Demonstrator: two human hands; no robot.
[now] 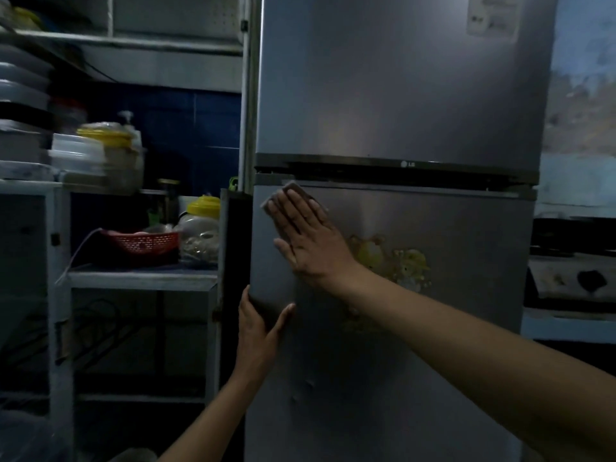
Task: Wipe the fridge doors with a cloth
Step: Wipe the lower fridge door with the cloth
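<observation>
Fridge (400, 95) is seen straight ahead, silver, two doors, upper door above a dark band with a logo. Cloth (289, 189) is pressed flat against the lower door (433, 328) at its top left corner, just under the band. It is held there by the right grip (306, 235), fingers straight and spread, palm on the door; only the cloth's upper and left edge is seen past the fingertips. Just right of that grip, a faded yellow sticker (393, 258) is stuck on the door. Below and left of the right grip, the left grip (260, 331) is wrapped round the door's left edge, thumb on the front face, fingers curled behind the edge. Both forearms are bare. Small dents are seen in the door below the left grip's thumb. Left of the left grip stands a white shelf unit (140, 278); on it a red basket (146, 245) and, just beside it, a clear jar (200, 235) with a yellow lid. Higher on the unit, stacked containers are blurred. Right of the fridge, a stove (573, 261) is dimly seen.
</observation>
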